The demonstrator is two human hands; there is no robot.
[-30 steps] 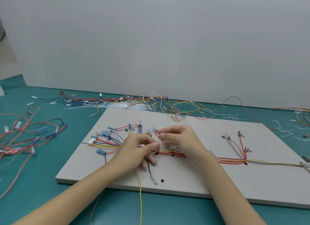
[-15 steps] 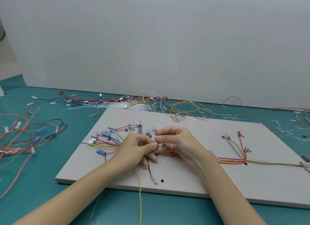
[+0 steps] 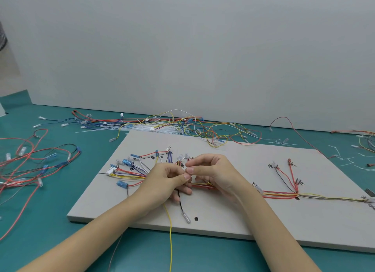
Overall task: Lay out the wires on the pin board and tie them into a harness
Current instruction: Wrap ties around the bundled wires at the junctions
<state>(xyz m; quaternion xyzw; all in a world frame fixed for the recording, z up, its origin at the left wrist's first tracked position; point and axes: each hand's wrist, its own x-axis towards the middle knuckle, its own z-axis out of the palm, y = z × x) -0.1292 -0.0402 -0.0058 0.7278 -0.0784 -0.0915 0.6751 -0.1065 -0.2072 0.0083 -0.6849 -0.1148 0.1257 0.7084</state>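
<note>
Meeting at board centre, left hand (image 3: 164, 182) and right hand (image 3: 215, 172) curl over the wire bundle (image 3: 203, 185) on the pin board (image 3: 263, 221), fingertips pinching something too small to identify.

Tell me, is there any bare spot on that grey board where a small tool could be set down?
Yes. The board's near right part, below the red and yellow bundle, lies bare. So does its far strip between the loose wire pile and the hands. It is crowded on the left, round the white plug and blue sleeves, and in the middle, where the left hand and right hand work.
</note>
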